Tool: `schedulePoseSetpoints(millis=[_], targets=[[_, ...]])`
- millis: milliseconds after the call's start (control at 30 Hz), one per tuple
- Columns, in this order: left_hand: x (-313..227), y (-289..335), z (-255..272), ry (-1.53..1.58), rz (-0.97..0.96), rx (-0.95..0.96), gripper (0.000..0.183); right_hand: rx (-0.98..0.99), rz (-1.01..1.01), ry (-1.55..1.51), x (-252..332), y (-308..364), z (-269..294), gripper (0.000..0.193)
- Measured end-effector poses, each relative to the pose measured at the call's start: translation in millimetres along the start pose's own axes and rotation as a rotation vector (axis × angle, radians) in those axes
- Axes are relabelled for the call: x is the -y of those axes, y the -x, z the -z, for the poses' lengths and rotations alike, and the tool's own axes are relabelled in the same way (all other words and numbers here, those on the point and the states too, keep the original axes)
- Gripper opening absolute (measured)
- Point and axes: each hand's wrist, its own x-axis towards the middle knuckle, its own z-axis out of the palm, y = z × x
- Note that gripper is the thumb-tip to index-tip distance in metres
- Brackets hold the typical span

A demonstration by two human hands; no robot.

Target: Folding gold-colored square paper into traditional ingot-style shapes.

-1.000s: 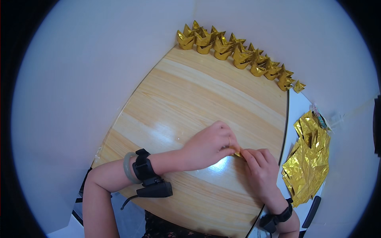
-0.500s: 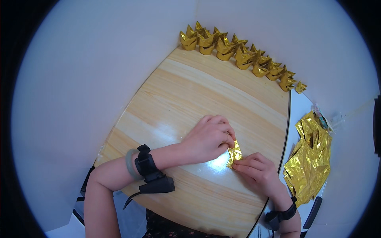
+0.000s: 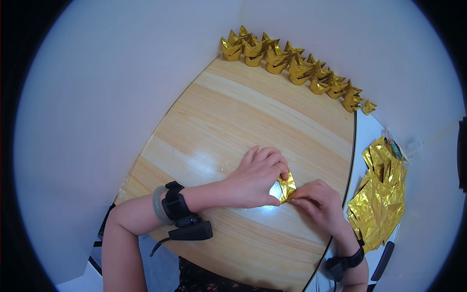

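A small folded piece of shiny gold foil paper (image 3: 288, 187) lies between my hands on the right half of the wooden table. My left hand (image 3: 258, 177) reaches in from the left, its fingertips at the paper's far end and its thumb stretched along to the near corner. At the paper's near right corner, my right hand (image 3: 320, 203) pinches the edge with thumb and forefinger. The fingers partly cover the fold, so its full outline is hidden.
Several folded gold paper ingots (image 3: 276, 61) stand in a row along the table's (image 3: 214, 126) far edge against the wall. A pile of gold foil sheets (image 3: 377, 204) lies to the right, on a white surface beyond the table's dark edge. Black bands circle both wrists.
My left thumb has spread away from the fingers, down to the paper's near corner. My right hand has shifted slightly right and up, and more of the paper shows.
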Motion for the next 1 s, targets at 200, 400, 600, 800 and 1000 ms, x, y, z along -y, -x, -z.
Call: schedulePoseSetpoints(millis=[200, 400, 600, 800, 1000], targets=[[5.8, 1.7, -1.1, 0.03, -0.022, 0.009, 0.052, -0.101, -0.322, -0.073, 7.5, -3.8, -15.2, 0.016], [5.6, -1.8, -1.6, 0.052, -0.03, 0.016, 0.052, -0.174, -0.343, -0.071, 9.7, -4.5, -18.5, 0.018], [5.6, -1.0, 1.5, 0.046, -0.024, 0.028, 0.053, -0.16, -0.405, -0.041, 14.1, -8.2, -20.0, 0.022], [1.3, -5.0, -2.0, 0.045, 0.018, -0.062, 0.037, -0.177, -0.358, 0.006, 6.1, -6.3, -23.1, 0.032], [-6.3, -18.5, -3.9, 0.074, 0.197, -0.177, 0.025, -0.183, -0.301, 0.089, 5.9, -8.1, -21.7, 0.039]])
